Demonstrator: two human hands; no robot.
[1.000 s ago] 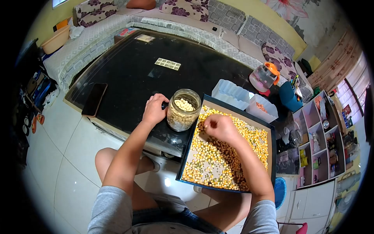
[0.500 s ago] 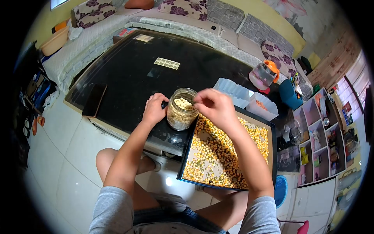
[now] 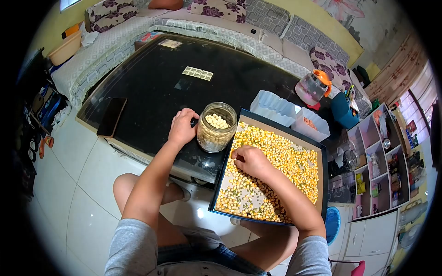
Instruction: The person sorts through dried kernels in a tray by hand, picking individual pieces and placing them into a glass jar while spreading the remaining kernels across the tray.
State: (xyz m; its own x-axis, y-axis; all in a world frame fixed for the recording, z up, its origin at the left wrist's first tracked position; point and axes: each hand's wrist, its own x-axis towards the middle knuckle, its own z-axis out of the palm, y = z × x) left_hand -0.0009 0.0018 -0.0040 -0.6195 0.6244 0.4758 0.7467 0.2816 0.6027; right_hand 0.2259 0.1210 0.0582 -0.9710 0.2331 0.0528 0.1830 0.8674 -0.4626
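Observation:
My left hand (image 3: pixel 183 127) rests on the black table just left of a glass jar (image 3: pixel 216 131). Its fingers are curled around a small dark thing (image 3: pixel 194 122) that I cannot make out. Pale beans or kernels partly fill the upright, lidless jar. My right hand (image 3: pixel 251 161) is down at the left part of a shallow dark-rimmed tray (image 3: pixel 323 184), fingertips pinched together among yellow corn kernels (image 3: pixel 285 152). Whatever those fingertips hold is hidden. Small green beans (image 3: pixel 237 195) lie mixed with the corn.
Behind the tray stand a clear plastic container (image 3: pixel 274 108) and another (image 3: pixel 313 123) with orange pieces inside. An orange-lidded pitcher (image 3: pixel 313 87) and a blue holder (image 3: pixel 344 110) are farther right. A phone (image 3: pixel 112 117) lies at the table's left edge.
My right hand has moved from beside the jar's mouth down into the tray, onto the kernels. My left hand has stayed in place beside the jar.

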